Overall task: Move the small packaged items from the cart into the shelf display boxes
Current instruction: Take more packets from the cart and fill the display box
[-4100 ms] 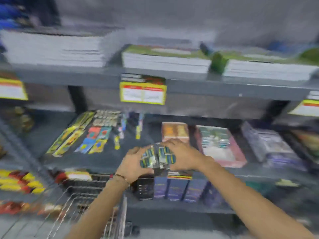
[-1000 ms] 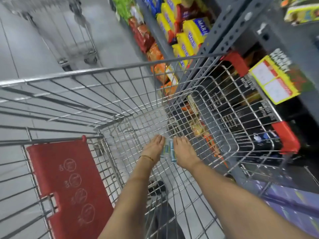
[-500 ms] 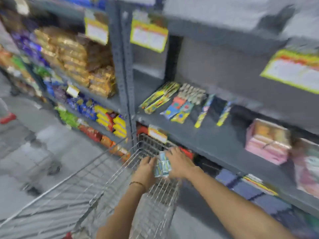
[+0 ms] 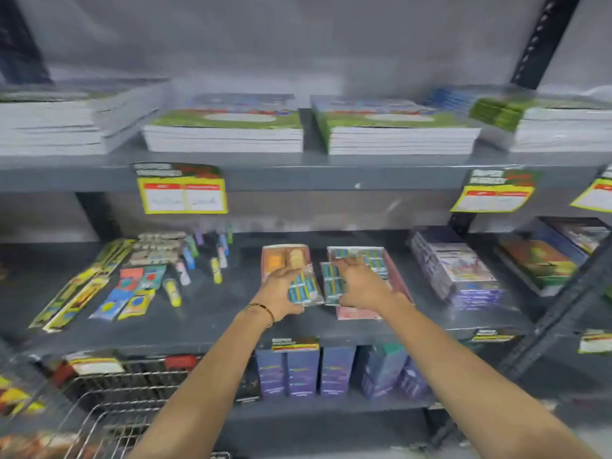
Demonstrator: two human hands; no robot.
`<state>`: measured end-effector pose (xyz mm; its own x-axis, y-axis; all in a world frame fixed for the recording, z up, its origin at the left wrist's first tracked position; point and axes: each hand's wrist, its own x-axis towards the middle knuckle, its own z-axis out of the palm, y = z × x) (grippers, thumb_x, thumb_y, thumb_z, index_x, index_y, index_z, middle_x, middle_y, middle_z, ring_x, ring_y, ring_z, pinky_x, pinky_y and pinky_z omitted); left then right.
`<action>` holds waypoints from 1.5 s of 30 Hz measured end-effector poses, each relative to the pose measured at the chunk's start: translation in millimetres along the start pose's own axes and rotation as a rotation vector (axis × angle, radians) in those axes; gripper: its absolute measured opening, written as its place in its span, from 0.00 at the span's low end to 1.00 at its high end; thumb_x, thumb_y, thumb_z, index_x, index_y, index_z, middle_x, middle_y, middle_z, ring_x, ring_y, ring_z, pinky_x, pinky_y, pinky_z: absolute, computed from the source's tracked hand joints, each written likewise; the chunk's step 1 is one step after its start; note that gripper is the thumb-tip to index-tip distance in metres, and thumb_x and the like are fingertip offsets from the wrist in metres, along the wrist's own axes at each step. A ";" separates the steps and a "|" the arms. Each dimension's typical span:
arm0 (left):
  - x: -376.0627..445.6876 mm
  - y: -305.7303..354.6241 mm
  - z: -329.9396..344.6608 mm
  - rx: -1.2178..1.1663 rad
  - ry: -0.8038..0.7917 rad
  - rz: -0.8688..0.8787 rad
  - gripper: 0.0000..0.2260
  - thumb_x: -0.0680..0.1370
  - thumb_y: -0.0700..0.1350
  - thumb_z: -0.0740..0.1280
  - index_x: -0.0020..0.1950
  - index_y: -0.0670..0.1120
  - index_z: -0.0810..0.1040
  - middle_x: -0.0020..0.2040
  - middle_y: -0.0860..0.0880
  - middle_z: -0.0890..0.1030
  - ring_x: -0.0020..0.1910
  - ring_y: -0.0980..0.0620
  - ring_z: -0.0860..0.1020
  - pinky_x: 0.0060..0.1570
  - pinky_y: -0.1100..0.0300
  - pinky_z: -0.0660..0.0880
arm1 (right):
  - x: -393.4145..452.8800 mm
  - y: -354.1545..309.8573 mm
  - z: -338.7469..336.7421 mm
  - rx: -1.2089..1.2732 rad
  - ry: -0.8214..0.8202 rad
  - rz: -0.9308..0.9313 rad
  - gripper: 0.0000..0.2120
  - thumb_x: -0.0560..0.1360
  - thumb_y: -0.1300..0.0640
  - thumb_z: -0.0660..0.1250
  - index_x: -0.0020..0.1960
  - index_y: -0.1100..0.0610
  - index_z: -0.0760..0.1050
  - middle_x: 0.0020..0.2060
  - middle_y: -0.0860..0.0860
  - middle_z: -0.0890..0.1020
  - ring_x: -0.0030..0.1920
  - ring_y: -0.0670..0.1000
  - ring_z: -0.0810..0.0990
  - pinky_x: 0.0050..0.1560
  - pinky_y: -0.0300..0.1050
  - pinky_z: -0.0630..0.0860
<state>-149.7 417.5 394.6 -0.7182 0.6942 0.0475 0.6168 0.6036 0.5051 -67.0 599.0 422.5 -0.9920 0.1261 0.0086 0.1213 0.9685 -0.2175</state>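
Note:
Both my hands are over the middle shelf [image 4: 205,313]. My left hand [image 4: 281,291] grips a stack of small teal-and-white packets [image 4: 303,289] in front of the orange-pink display box [image 4: 284,256]. My right hand [image 4: 359,284] holds another bunch of the same packets [image 4: 332,283] at the left edge of the pink display box [image 4: 400,283], which has several like packets at its back. The wire cart [image 4: 109,422] shows at the bottom left, below my left arm.
Stacks of notebooks [image 4: 225,130] fill the upper shelf. Flat toy cards and small tubes [image 4: 142,283] lie left on the middle shelf; wrapped purple packs [image 4: 460,270] sit right. Purple boxes [image 4: 303,372] stand on the lower shelf. Yellow price tags [image 4: 182,193] hang from the shelf edge.
My hands lifted the packets out of the cart and carried them up and right to the middle shelf, then split the bunch between the two hands over the display boxes.

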 end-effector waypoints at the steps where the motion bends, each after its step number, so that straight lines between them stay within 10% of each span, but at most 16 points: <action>1: 13.8 11.0 10.1 -0.001 -0.033 0.007 0.38 0.65 0.43 0.76 0.72 0.49 0.62 0.70 0.43 0.68 0.69 0.46 0.66 0.69 0.58 0.62 | -2.6 20.5 -2.2 0.003 -0.025 0.051 0.36 0.67 0.60 0.72 0.71 0.61 0.62 0.68 0.61 0.69 0.70 0.59 0.65 0.70 0.47 0.65; 9: 92.1 55.7 62.8 0.082 -0.249 -0.033 0.36 0.68 0.45 0.75 0.72 0.48 0.62 0.73 0.45 0.64 0.71 0.45 0.64 0.72 0.52 0.63 | 6.3 119.3 4.7 0.031 -0.187 0.101 0.23 0.67 0.59 0.74 0.60 0.58 0.75 0.75 0.61 0.59 0.71 0.52 0.68 0.57 0.43 0.76; 16: 102.6 64.7 82.8 0.211 -0.307 0.014 0.21 0.72 0.41 0.71 0.64 0.43 0.73 0.67 0.44 0.73 0.65 0.44 0.72 0.67 0.52 0.68 | 15.7 132.7 29.2 0.067 -0.257 0.120 0.18 0.71 0.66 0.70 0.61 0.59 0.76 0.62 0.58 0.78 0.60 0.58 0.78 0.61 0.47 0.76; 32: 92.9 71.6 97.1 0.301 -0.149 0.020 0.12 0.73 0.36 0.65 0.55 0.43 0.79 0.55 0.40 0.80 0.56 0.40 0.77 0.58 0.51 0.75 | 16.0 109.7 27.3 0.067 -0.280 0.248 0.14 0.75 0.62 0.63 0.60 0.60 0.76 0.59 0.60 0.79 0.60 0.61 0.77 0.62 0.53 0.75; 37: 78.8 66.3 82.9 0.025 0.122 0.022 0.17 0.76 0.39 0.65 0.65 0.45 0.72 0.67 0.44 0.74 0.66 0.45 0.72 0.68 0.53 0.68 | 32.2 78.9 16.6 0.092 -0.116 0.282 0.17 0.76 0.68 0.60 0.62 0.59 0.75 0.60 0.59 0.80 0.62 0.57 0.77 0.64 0.49 0.73; 45: 37.2 -24.4 13.1 0.011 0.371 -0.316 0.20 0.75 0.32 0.59 0.66 0.45 0.71 0.66 0.44 0.74 0.61 0.44 0.74 0.63 0.58 0.67 | 73.7 -11.0 44.2 0.043 0.079 -0.142 0.19 0.74 0.65 0.64 0.64 0.56 0.73 0.64 0.57 0.75 0.60 0.59 0.76 0.58 0.51 0.76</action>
<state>-187.3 433.8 372.8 -0.9360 0.2906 0.1986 0.3520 0.7677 0.5355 -143.1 588.2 382.3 -0.9929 0.0067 0.1188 -0.0234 0.9679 -0.2501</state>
